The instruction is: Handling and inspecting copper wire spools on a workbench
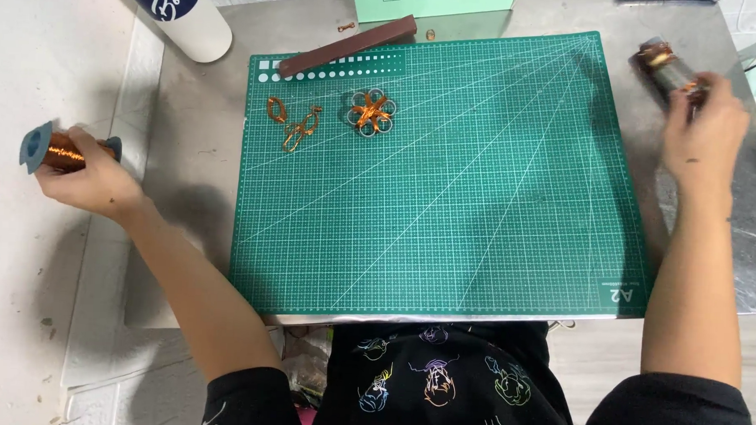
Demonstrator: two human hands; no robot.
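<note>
Both hands are closed on spools: the left hand [90, 180], out at nine o'clock off the bench [196, 147], grips a copper wire spool [62, 151] lying left-right; the right hand [704, 123], at two o'clock, holds a second spool [669, 70] angled away, well apart across the green cutting mat [445, 198]

Left hand [90, 180]: grips copper wire spool [60, 149] off the bench's [191, 160] left edge
Right hand [704, 125]: holds blurred spool [669, 68] at right
Green cutting mat [445, 206]: carries 3 copper wire shapes [371, 112]
</note>
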